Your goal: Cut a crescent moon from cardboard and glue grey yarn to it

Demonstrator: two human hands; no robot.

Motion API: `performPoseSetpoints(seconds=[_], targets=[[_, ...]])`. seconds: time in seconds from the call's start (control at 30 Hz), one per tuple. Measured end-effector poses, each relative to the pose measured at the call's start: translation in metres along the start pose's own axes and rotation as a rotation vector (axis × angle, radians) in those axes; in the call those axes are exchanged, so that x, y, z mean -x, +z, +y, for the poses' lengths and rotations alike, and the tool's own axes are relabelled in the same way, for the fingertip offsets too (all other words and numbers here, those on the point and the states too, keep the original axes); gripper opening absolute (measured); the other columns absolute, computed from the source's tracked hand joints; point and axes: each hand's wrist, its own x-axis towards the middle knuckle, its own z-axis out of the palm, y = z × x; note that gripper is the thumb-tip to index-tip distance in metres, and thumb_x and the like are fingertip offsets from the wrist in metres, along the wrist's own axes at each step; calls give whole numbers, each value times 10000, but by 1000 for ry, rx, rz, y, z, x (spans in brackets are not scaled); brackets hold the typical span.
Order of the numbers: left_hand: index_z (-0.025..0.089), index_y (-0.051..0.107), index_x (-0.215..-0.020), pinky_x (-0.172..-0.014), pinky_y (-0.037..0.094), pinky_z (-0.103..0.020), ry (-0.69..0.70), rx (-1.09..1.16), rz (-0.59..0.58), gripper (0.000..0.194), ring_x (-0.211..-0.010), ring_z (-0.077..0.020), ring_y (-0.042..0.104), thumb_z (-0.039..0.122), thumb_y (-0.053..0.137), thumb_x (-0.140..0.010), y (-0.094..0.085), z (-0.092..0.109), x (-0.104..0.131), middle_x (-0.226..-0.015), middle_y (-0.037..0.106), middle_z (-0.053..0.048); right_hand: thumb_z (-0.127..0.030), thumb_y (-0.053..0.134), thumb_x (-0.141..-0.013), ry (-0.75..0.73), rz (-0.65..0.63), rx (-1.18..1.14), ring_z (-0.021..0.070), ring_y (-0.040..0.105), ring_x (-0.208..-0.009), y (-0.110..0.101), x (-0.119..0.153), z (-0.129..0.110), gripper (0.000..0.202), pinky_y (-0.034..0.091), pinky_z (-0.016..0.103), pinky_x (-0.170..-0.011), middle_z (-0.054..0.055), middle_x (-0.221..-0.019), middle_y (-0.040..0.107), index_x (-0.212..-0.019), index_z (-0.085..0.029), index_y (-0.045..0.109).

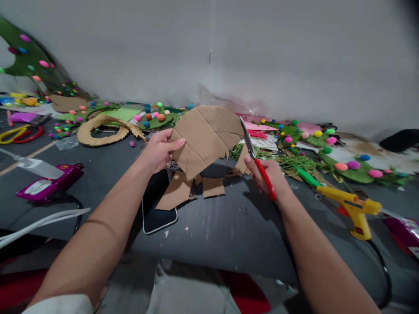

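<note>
At centre frame the left hand pinches the rounded cardboard cutout by its left edge, held above the table; the right hand grips red-handled scissors, blades at the cardboard's right edge.

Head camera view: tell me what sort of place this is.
Probably a craft worktable against a plain wall. The left hand holds a cardboard piece while the right hand works red-handled scissors; a yellow glue gun and green felt shapes with pompoms lie around.

A craft workshop: glue gun, pom-pom felt shapes, cardboard scraps.
</note>
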Motion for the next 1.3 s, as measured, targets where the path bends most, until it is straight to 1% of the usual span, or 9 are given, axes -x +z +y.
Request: performPoseSetpoints(seconds=[0.13, 0.3, 0.4, 0.57, 0.63, 0.73, 0.9, 1.07, 1.3], targets=[[162, 714, -927, -557, 564, -253, -3, 21, -17, 313, -687, -175, 700, 269, 849, -665, -5, -2, -2, -841, 733, -39, -806, 580, -831, 47, -11, -14, 133, 452, -282, 2, 2, -4, 684, 334, 249, -297, -35, -366, 385, -519, -233, 375], [176, 733, -936, -555, 549, -245, -20, 21, -29, 320, -667, -160, 686, 275, 863, -661, -9, -5, -4, -843, 731, -29, -806, 602, -817, 42, 14, -11, 123, 425, -261, 5, 2, -6, 702, 298, 246, -284, -35, -344, 368, -496, -232, 357], [178, 726, -929, -560, 544, -238, -9, 20, -26, 307, -679, -159, 682, 276, 858, -669, -9, -4, -4, -849, 730, -26, -834, 580, -810, 46, 10, -72, 112, 407, -291, 2, -2, -2, 681, 305, 253, -300, -40, -389, 389, -546, -229, 412], [183, 710, -903, -649, 565, -258, 45, 38, -9, 271, -712, -159, 664, 270, 845, -684, -9, 1, -3, -852, 724, -17, -885, 439, -845, -6, -121, -79, 102, 419, -422, -6, -7, 6, 695, 361, 253, -407, -31, -520, 438, -655, -217, 468], [186, 694, -871, -654, 560, -264, 54, 32, 3, 233, -692, -156, 646, 261, 829, -697, -9, 2, -3, -835, 714, -12, -868, 429, -867, -43, -175, -41, 105, 424, -453, -7, -5, 6, 683, 361, 257, -437, -29, -544, 446, -671, -215, 470], [188, 699, -913, -649, 549, -265, 55, 10, 5, 233, -705, -164, 643, 256, 804, -716, -9, 2, -3, -851, 713, -17, -836, 404, -905, -70, -226, -34, 112, 423, -466, -5, -1, 3, 659, 347, 267, -456, -33, -547, 437, -688, -217, 468], [186, 694, -953, -677, 550, -289, 70, -27, -7, 265, -734, -180, 653, 269, 792, -721, -8, 1, -3, -873, 716, -24, -821, 407, -916, -72, -203, -44, 118, 431, -463, 0, 0, 2, 644, 345, 272, -464, -37, -534, 442, -686, -221, 463], [183, 684, -981, -693, 552, -305, 59, -59, -5, 314, -777, -202, 669, 290, 796, -708, -7, 1, -3, -871, 715, -30, -836, 420, -897, -25, -187, -61, 114, 447, -448, 3, -2, 3, 656, 351, 263, -448, -35, -538, 466, -684, -219, 470], [179, 692, -966, -641, 536, -278, 36, -29, -16, 326, -725, -179, 654, 285, 826, -688, -4, 2, 0, -848, 710, -20, -840, 444, -883, 9, -157, -62, 125, 458, -414, 5, -2, 2, 661, 387, 264, -419, -35, -494, 458, -652, -221, 469]])
